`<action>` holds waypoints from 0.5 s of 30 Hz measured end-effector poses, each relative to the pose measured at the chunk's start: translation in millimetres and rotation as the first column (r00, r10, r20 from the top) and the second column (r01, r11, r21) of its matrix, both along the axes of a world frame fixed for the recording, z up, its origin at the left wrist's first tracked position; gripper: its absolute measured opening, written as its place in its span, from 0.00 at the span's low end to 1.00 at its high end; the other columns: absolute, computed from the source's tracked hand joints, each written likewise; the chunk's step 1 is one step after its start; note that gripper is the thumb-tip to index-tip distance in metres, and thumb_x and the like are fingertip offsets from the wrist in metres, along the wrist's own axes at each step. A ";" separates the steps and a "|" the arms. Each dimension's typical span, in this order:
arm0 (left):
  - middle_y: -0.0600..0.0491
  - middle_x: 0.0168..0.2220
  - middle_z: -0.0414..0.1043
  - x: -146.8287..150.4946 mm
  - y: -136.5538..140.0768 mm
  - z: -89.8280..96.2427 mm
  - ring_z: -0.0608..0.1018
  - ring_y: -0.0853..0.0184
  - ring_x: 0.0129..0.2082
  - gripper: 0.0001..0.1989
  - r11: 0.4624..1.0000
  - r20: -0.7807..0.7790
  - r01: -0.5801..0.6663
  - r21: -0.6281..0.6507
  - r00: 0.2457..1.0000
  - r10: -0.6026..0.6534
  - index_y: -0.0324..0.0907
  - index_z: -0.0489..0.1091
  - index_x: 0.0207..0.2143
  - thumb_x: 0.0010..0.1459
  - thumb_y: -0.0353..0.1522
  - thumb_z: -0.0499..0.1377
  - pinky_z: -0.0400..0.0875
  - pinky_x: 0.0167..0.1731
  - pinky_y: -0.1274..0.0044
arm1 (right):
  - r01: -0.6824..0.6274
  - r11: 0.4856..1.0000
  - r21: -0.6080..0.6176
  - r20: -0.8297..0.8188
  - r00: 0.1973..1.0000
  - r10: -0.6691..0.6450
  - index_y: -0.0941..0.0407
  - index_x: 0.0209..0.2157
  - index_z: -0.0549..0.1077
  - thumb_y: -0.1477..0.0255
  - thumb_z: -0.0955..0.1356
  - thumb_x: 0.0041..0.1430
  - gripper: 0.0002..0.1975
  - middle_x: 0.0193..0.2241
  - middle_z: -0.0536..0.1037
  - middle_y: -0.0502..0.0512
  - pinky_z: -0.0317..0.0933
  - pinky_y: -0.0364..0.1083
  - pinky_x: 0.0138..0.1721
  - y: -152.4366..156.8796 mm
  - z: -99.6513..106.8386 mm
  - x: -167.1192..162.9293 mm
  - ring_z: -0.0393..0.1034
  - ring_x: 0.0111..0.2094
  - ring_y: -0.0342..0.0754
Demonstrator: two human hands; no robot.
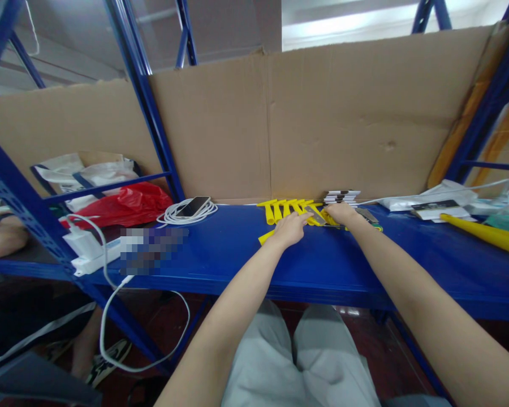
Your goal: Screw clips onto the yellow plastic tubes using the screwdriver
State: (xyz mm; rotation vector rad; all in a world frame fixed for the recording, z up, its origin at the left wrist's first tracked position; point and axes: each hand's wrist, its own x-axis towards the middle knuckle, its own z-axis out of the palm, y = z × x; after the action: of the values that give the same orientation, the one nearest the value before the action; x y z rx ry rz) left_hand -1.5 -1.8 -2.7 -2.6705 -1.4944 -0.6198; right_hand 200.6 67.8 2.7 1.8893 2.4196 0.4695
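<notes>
My left hand (pixel 289 229) is low over the blue shelf, its fingers curled and the forefinger reaching forward. A yellow tube (pixel 266 237) runs beneath it and sticks out on the wrist side. Just ahead of its fingertips lies a flat grey piece (pixel 315 215) among yellow parts. Several more yellow tubes (pixel 277 211) lie side by side beyond this hand. My right hand (pixel 340 213) is closed, with a bit of yellow showing below it; its fingertips are hidden. Beside the right wrist is a dark flat piece (pixel 367 216) with a yellow-green edge.
Behind my right hand stands a stack of white-and-black packs (pixel 341 196). A phone (pixel 194 207) rests on a coiled white cable. A power strip (pixel 102 255) and a red bag (pixel 131 204) are left. On the right lies a long yellow roll (pixel 483 233). Cardboard (pixel 314 124) walls the back.
</notes>
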 end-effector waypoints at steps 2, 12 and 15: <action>0.50 0.51 0.68 0.2 -0.5 0.1 0.72 0.60 0.50 0.22 1.000 -0.001 -0.003 -0.005 1.000 0.003 0.54 0.61 0.58 0.64 0.31 0.46 0.65 0.48 0.70 | -0.001 1.000 0.013 -0.001 1.000 0.001 0.58 0.42 0.76 0.80 0.61 0.57 0.16 0.46 0.76 0.66 0.58 0.50 0.48 -0.4 -1.0 0.9 0.69 0.48 0.56; 0.50 0.50 0.70 0.4 0.9 -2.3 0.73 0.60 0.49 0.21 1.000 -0.010 0.013 0.012 1.000 -0.013 0.55 0.62 0.58 0.64 0.32 0.46 0.67 0.47 0.70 | 0.237 0.930 0.281 -0.374 0.920 -0.121 0.61 0.45 0.70 0.71 0.55 0.63 0.17 0.41 0.76 0.69 0.59 0.48 0.43 -9.5 2.9 10.1 0.71 0.44 0.57; 0.50 0.51 0.70 0.6 1.6 -3.2 0.72 0.60 0.50 0.21 1.000 -0.002 0.019 0.004 1.000 -0.019 0.54 0.62 0.58 0.64 0.32 0.47 0.66 0.47 0.70 | 0.370 0.865 0.339 -0.689 0.723 -0.040 0.62 0.50 0.64 0.69 0.54 0.64 0.18 0.41 0.75 0.70 0.60 0.48 0.40 -13.4 11.1 12.9 0.71 0.42 0.57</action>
State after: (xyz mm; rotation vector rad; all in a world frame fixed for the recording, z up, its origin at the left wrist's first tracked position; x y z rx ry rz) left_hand -0.9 -0.2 -5.8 -2.6846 -1.4669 -0.6208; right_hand 213.6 54.4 13.9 2.9505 2.5615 0.4267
